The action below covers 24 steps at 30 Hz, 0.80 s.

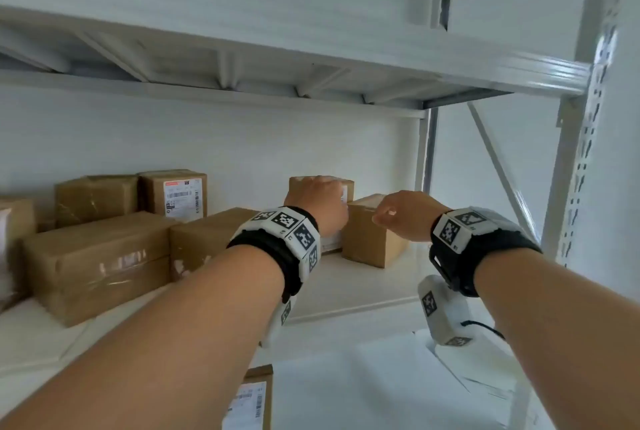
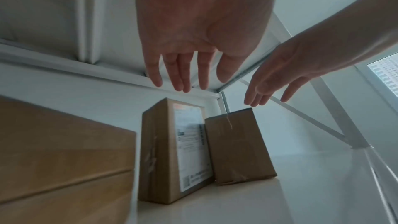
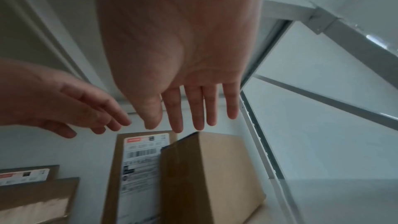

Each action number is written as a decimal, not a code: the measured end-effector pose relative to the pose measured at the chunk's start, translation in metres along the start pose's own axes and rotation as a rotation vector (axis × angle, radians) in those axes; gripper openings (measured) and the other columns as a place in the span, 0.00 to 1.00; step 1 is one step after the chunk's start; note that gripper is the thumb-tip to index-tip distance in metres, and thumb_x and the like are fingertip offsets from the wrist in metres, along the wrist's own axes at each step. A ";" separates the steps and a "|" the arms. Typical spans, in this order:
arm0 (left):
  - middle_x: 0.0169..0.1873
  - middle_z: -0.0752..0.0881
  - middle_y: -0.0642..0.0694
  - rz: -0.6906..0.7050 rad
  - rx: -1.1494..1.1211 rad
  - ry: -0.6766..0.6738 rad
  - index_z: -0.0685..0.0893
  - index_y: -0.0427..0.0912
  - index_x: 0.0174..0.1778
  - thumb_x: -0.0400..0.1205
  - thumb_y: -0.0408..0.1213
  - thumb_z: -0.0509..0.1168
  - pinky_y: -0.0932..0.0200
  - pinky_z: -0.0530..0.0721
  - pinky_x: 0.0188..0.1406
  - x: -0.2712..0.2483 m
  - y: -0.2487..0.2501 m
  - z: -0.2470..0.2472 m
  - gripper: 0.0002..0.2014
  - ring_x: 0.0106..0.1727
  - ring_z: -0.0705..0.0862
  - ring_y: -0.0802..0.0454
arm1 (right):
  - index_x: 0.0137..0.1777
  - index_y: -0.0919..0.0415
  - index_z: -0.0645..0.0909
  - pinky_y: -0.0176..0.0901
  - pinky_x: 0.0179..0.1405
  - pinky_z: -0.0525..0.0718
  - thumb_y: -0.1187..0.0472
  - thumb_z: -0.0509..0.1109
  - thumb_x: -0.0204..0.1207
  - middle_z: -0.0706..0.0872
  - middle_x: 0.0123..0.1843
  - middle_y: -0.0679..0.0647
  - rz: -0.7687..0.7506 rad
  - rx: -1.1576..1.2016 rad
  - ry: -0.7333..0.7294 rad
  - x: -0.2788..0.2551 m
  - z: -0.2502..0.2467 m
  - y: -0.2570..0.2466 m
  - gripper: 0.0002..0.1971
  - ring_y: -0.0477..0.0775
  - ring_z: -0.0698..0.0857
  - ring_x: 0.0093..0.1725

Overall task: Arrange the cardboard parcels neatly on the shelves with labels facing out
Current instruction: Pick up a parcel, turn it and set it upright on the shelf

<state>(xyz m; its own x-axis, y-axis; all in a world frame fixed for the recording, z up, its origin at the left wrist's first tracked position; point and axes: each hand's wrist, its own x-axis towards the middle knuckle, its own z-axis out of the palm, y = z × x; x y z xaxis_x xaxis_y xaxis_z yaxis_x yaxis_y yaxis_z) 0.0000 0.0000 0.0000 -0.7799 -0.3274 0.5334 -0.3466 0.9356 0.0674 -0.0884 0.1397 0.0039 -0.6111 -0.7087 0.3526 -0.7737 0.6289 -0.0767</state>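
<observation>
Labelled parcel [image 1: 322, 189] — half hidden behind left hand [image 1: 320, 204], print blurred

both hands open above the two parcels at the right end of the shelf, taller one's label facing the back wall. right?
Not quite. The taller parcel has its label facing out, toward the hands, as both wrist views show. The rest holds: left hand and right hand are open above it and the plain parcel.

on the shelf [image 1: 363, 286] a labelled parcel [image 1: 320, 187] stands behind and left of a plain parcel [image 1: 370, 239], touching; more parcels [image 1: 100, 263] lie further left
</observation>
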 end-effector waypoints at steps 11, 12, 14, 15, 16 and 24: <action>0.64 0.81 0.47 -0.159 -0.032 -0.075 0.80 0.44 0.64 0.82 0.39 0.58 0.54 0.79 0.54 0.061 0.040 0.042 0.15 0.61 0.82 0.46 | 0.69 0.55 0.75 0.49 0.58 0.82 0.48 0.62 0.81 0.79 0.66 0.55 -0.075 0.104 0.038 0.059 0.009 0.066 0.19 0.56 0.82 0.61; 0.65 0.81 0.47 -0.177 -0.047 -0.101 0.78 0.44 0.67 0.83 0.38 0.58 0.54 0.80 0.56 0.064 0.042 0.043 0.16 0.61 0.82 0.46 | 0.71 0.54 0.73 0.49 0.58 0.83 0.47 0.63 0.80 0.76 0.68 0.55 -0.070 0.123 0.013 0.064 0.012 0.067 0.22 0.56 0.81 0.61; 0.63 0.82 0.45 -0.194 -0.080 -0.131 0.76 0.43 0.69 0.83 0.37 0.57 0.53 0.81 0.58 0.070 0.045 0.048 0.18 0.60 0.82 0.46 | 0.75 0.53 0.71 0.49 0.58 0.84 0.45 0.64 0.79 0.74 0.70 0.56 -0.043 0.146 -0.032 0.072 0.018 0.070 0.26 0.57 0.82 0.60; 0.62 0.82 0.45 -0.198 -0.088 -0.145 0.76 0.42 0.69 0.84 0.36 0.57 0.53 0.81 0.58 0.072 0.046 0.051 0.18 0.60 0.82 0.45 | 0.75 0.53 0.71 0.48 0.57 0.83 0.44 0.64 0.79 0.75 0.70 0.56 -0.030 0.153 -0.051 0.074 0.021 0.070 0.27 0.57 0.83 0.60; 0.62 0.82 0.44 -0.207 -0.088 -0.169 0.76 0.43 0.69 0.84 0.36 0.57 0.54 0.80 0.56 0.074 0.048 0.054 0.17 0.60 0.81 0.45 | 0.74 0.54 0.71 0.47 0.56 0.83 0.43 0.63 0.79 0.77 0.69 0.56 -0.023 0.157 -0.074 0.076 0.023 0.070 0.27 0.57 0.83 0.59; 0.59 0.79 0.41 -0.294 -0.213 -0.373 0.68 0.42 0.74 0.83 0.32 0.55 0.52 0.80 0.54 0.090 0.052 0.066 0.22 0.58 0.80 0.43 | 0.71 0.54 0.73 0.38 0.40 0.80 0.44 0.68 0.76 0.81 0.64 0.54 -0.004 0.313 -0.129 0.092 0.037 0.079 0.26 0.54 0.82 0.53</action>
<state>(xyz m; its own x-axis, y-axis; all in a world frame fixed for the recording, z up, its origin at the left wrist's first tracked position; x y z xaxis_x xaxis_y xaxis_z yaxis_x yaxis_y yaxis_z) -0.1223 0.0102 -0.0041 -0.8118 -0.5688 0.1320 -0.4953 0.7905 0.3602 -0.2115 0.1122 -0.0045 -0.6084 -0.7584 0.2338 -0.7779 0.5115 -0.3651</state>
